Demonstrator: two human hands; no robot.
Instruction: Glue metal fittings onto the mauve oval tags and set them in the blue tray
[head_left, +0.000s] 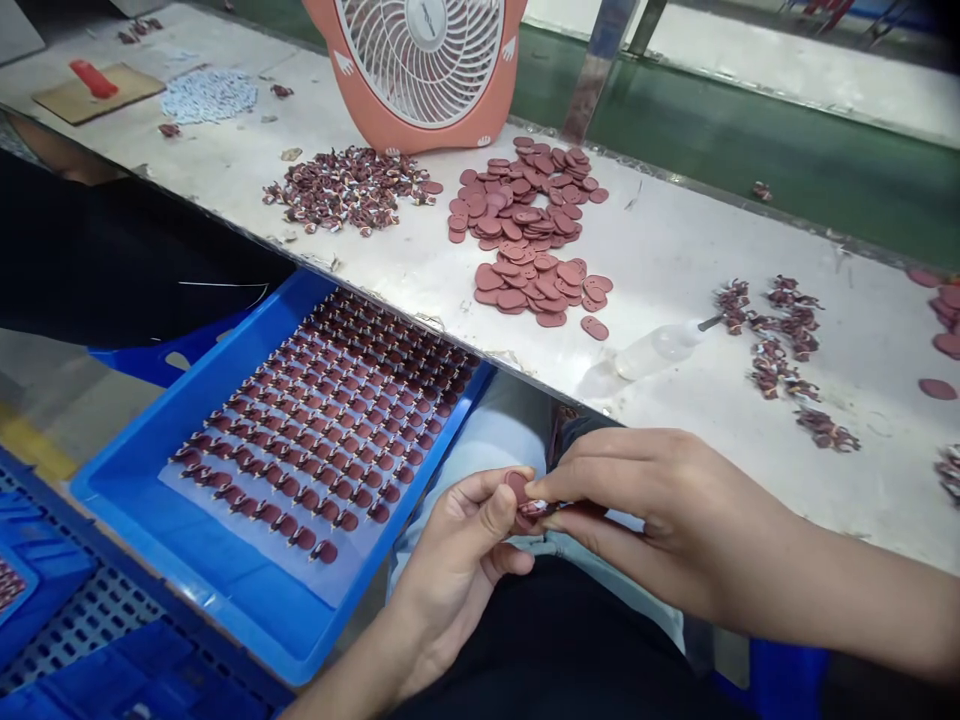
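Observation:
Over my lap, my left hand [469, 540] pinches a small reddish-brown oval disc [516, 486] between thumb and fingers. From the right, my right hand [622, 500] closes its fingertips on a small dark brown and white figure piece [534, 508] against the disc. Fingers hide much of both parts. Beyond my hands on the bench lies a pile of matching oval discs [525, 200]. A clear squeeze bottle [660, 345] with a dark tip lies near a few clusters of small figure pieces [780, 360].
A blue tray [300, 655] at my left holds rows of assembled pieces on white paper. An orange fan [427, 60] stands at the bench's back. Left of the discs is a heap of figure pieces [352, 190]. A dark-clothed person [112, 250] sits at far left.

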